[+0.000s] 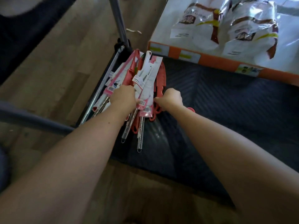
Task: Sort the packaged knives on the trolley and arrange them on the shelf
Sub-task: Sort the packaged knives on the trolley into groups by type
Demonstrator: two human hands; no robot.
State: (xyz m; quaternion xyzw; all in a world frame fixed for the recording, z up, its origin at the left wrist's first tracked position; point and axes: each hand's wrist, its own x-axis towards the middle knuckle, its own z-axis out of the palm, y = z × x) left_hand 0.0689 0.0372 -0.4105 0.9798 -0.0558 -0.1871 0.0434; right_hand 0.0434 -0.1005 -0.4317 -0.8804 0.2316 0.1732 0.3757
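Note:
Several packaged knives [145, 78] in pink and white card sleeves, with steel handles sticking out toward me, lie in a pile at the left end of the black trolley deck [226, 102]. My left hand [123, 97] is closed around a bunch of these packs in the middle of the pile. My right hand [169, 98] pinches the edge of the packs on the pile's right side, above some red plastic-handled items [159, 88]. The shelf is out of view.
An orange and white carton [210, 59] holding bagged goods sits on the trolley's far right. The trolley's grey handle posts [119, 23] rise at the left. Wooden floor [64, 62] lies to the left and in front.

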